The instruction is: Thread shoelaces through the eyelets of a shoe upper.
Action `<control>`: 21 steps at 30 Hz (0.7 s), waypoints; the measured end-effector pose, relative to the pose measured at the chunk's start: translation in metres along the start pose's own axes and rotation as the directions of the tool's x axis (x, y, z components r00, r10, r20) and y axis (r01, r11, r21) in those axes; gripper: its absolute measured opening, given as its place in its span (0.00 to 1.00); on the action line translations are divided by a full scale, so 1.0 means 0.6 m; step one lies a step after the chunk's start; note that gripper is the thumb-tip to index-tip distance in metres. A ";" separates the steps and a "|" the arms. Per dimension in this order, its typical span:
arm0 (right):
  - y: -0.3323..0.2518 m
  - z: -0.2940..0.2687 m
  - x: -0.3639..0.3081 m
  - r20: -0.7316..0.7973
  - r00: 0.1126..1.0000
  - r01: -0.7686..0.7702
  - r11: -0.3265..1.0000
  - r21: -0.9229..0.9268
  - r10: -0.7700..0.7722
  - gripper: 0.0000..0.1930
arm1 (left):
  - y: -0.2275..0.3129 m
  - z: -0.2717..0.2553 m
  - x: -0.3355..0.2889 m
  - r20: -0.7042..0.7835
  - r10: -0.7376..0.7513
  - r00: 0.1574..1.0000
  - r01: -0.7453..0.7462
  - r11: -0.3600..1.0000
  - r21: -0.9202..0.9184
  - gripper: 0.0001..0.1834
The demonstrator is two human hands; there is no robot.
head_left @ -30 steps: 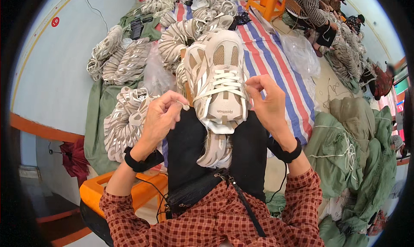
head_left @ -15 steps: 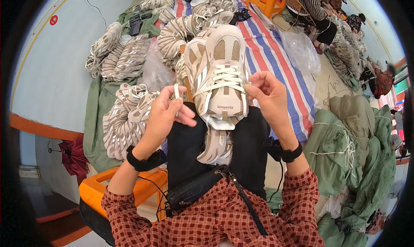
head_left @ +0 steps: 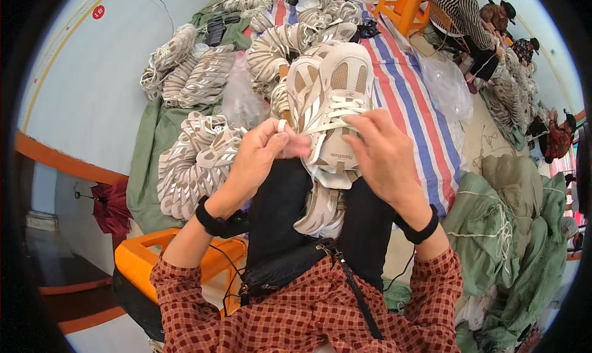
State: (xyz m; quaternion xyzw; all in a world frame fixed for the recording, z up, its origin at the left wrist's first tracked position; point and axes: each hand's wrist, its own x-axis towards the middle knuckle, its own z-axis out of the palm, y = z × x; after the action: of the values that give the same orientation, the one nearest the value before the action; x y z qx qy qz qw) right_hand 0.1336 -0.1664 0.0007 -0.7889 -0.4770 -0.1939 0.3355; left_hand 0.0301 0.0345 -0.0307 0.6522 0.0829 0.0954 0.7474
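Observation:
A beige and white sneaker (head_left: 345, 75) rests toe away over my black-trousered lap, a second sneaker (head_left: 302, 85) close beside its left. Pale shoelaces (head_left: 346, 106) cross its upper, with one strand stretched over the tongue (head_left: 338, 152). My left hand (head_left: 262, 152) is closed at the left of the tongue, at the lace; its outer fingers are blurred. A white strip shows on its forefinger. My right hand (head_left: 385, 152) reaches over the right side of the tongue, forefinger on the lace and thumb apart from it. Another sneaker (head_left: 317, 211) hangs below, between my legs.
Bundles of similar sneakers (head_left: 197, 162) lie on green cloth at the left and farther ahead. An orange stool (head_left: 145, 260) is at the lower left. Green sacks (head_left: 475, 229) fill the right side. Striped sheeting (head_left: 410, 100) covers the floor ahead. People (head_left: 465, 20) sit at the far right.
My left hand has moved right, up to the sneaker's edge. My right hand has come inward from the sneaker's right side over the tongue. The whole view has shifted slightly.

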 end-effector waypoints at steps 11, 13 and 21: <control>0.046 0.030 0.057 0.179 0.872 -0.483 0.743 0.464 0.456 0.08 | 0.003 0.036 0.047 -0.069 0.189 0.980 -0.189 0.982 -0.004 0.03; 0.042 0.030 0.056 0.176 0.872 -0.484 0.756 0.441 0.456 0.08 | -0.003 0.037 0.049 -0.077 0.209 0.975 -0.202 0.976 0.087 0.03; 0.043 0.028 0.049 0.189 0.873 -0.483 0.742 0.465 0.449 0.07 | 0.012 0.048 0.052 -0.059 0.394 0.917 -0.293 0.766 0.572 0.11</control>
State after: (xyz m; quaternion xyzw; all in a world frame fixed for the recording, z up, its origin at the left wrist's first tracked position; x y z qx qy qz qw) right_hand 0.1699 -0.1441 -0.0015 -0.7748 -0.3087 0.0515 0.5493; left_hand 0.0673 0.0156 -0.0198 0.8326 0.0512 0.2601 0.4864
